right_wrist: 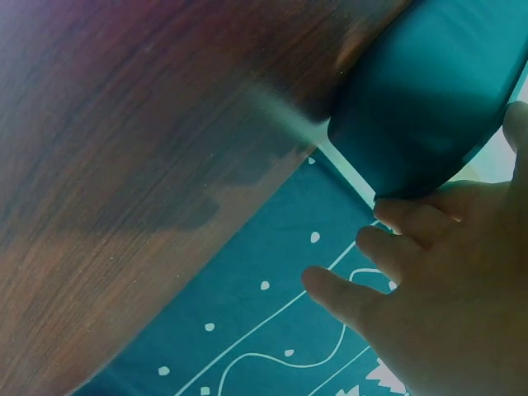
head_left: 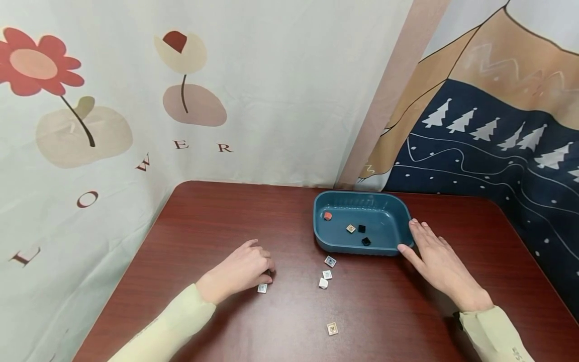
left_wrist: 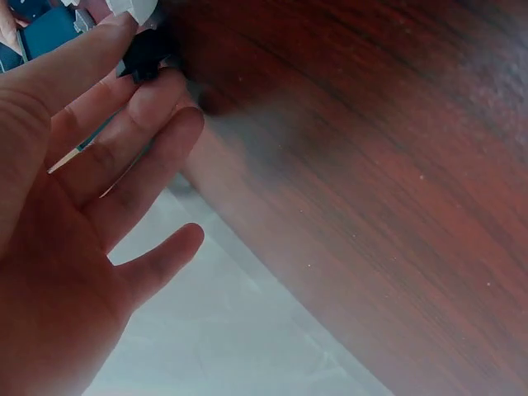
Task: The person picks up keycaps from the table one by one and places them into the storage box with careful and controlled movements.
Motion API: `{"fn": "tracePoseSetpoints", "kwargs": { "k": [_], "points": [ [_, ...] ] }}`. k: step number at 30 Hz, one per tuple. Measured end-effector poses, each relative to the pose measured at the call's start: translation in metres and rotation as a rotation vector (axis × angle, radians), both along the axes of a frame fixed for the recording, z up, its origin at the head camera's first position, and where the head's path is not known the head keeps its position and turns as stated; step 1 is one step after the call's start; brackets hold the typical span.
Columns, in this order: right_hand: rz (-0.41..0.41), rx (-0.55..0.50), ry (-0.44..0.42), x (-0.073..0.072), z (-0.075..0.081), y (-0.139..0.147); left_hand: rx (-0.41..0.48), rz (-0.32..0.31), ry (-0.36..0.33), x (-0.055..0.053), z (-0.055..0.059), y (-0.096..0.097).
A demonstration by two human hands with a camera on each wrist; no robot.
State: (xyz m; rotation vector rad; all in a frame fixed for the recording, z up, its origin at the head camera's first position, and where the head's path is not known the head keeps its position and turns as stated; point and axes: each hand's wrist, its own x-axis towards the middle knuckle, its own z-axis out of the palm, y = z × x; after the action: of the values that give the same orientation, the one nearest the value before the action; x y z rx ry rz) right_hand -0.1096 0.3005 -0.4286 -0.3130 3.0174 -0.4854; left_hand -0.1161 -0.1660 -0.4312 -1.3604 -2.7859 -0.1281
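My left hand (head_left: 242, 269) is low over the table, left of the tray. Its thumb and fingers pinch a small black keycap (left_wrist: 147, 54), mostly hidden by the fingers in the head view. A white keycap (head_left: 262, 288) lies by the thumb. My right hand (head_left: 441, 264) rests with fairly straight fingers against the right end of a blue tray (head_left: 350, 248), its thumb at the near corner. Inside the tray lie a red keycap (head_left: 327, 216), a beige keycap (head_left: 351, 229) and two black ones, at the middle (head_left: 362, 229) and near side (head_left: 366, 242).
In front of the tray lie a grey-edged keycap (head_left: 330, 261) and two white ones, one square (head_left: 327, 274) and one tilted (head_left: 323, 283). Closer to me is a beige keycap (head_left: 332, 329). Printed curtains (head_left: 280, 90) hang behind the brown table (head_left: 217, 211).
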Motion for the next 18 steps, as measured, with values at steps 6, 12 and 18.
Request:
{"fn": "tracePoseSetpoints", "kwargs": {
  "k": [6, 12, 18],
  "points": [
    [-0.001, 0.000, -0.005, 0.0001, 0.0008, -0.0005, 0.036, -0.024, 0.096, -0.0014, 0.0007, -0.0004],
    [-0.003, -0.003, -0.006, 0.0004, 0.0011, -0.0007, 0.054, -0.047, 0.207, -0.0029, 0.0019, 0.0014],
    [-0.003, -0.003, -0.002, 0.0006, 0.0011, -0.0005, 0.091, -0.073, 0.256, -0.0032, 0.0059, 0.0044]
  ]
}}
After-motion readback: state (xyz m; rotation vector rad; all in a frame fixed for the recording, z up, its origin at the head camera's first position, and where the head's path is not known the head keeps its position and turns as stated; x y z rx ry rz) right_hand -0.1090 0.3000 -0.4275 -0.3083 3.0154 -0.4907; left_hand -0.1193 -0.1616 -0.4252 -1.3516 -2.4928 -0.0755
